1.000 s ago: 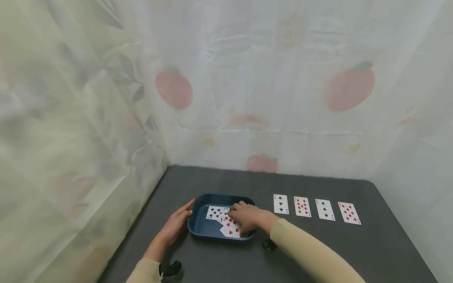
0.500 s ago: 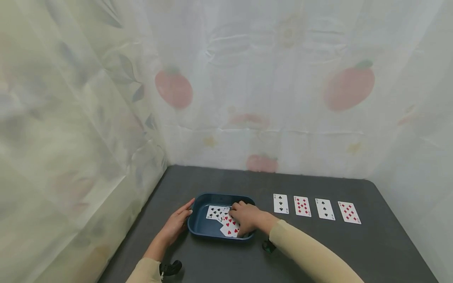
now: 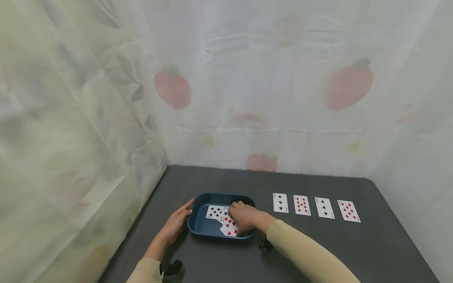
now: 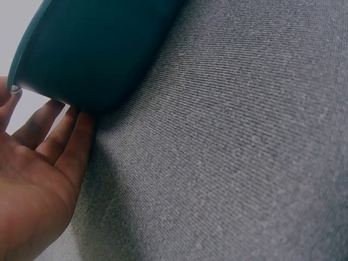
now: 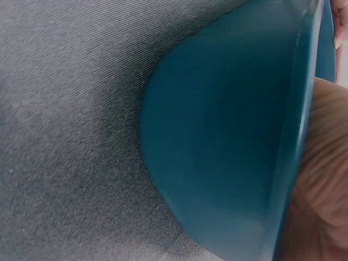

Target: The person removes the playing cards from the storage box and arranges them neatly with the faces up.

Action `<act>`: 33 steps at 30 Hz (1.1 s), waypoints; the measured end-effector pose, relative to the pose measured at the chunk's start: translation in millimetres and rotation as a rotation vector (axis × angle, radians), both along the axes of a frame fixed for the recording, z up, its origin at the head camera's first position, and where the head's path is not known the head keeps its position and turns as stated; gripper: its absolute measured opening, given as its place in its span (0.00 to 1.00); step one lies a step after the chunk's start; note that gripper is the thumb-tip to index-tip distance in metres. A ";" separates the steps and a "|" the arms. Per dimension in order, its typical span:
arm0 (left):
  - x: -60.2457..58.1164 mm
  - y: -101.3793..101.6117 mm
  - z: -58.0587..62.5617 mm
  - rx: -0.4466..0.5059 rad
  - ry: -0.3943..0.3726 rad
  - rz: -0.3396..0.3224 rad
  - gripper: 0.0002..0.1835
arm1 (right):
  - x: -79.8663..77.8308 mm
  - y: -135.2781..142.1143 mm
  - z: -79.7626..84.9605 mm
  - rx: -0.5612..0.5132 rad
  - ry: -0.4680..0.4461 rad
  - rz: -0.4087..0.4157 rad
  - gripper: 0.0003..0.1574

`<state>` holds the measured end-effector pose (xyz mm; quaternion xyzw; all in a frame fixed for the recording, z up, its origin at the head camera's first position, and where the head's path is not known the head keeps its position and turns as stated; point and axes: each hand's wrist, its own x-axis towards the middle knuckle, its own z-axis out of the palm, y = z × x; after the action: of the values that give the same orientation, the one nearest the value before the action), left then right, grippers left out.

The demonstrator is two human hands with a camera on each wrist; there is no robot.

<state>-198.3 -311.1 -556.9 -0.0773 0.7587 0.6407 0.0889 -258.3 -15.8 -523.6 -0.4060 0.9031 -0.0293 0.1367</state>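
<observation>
Blue tray (image 3: 202,225) sits on the dark grey table (image 3: 371,243), a bit left of middle, playing cards inside. My left hand (image 3: 175,224) is at the tray's left end: fingers fairly straight, fingertips against the outer wall, one digit up at the rim. Left wrist view agrees: it's a touch from outside, fingers slightly spread, not wrapped round.

My right hand (image 3: 247,217) is inside the tray at its right end, back of hand up, fingers bent down onto the cards. Fingertips are hidden, so can't tell if they're together, apart or clamped on a card. Right wrist view mostly gets the tray's outer wall, with part of that hand showing past the rim.

Cards in the tray lie face up and overlap. A spades card (image 3: 213,212) is at the far left of the heap; a hearts card (image 3: 229,226) is nearer me, partly under the right hand. Can't count the heap.

Right of the tray, four face-up cards in a spaced row, none touching. Left to right: clubs card (image 3: 280,203), first diamonds card (image 3: 302,205), second spades card (image 3: 324,208), last diamonds card (image 3: 348,211). All slightly angled.

Pale yellow sleeves (image 3: 308,253) on both arms. Sheeting (image 3: 283,98) with printed red fruit hangs behind the table.
</observation>
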 end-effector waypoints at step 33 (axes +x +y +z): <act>-2.0 -1.8 -2.5 -0.011 0.005 -0.005 0.29 | -22.1 127.5 61.0 -0.346 0.004 -0.196 0.57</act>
<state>-200.3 -312.9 -559.4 -0.0743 0.7627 0.6364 0.0881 -280.4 111.8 -462.6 -0.3334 0.9202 -0.1965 0.0595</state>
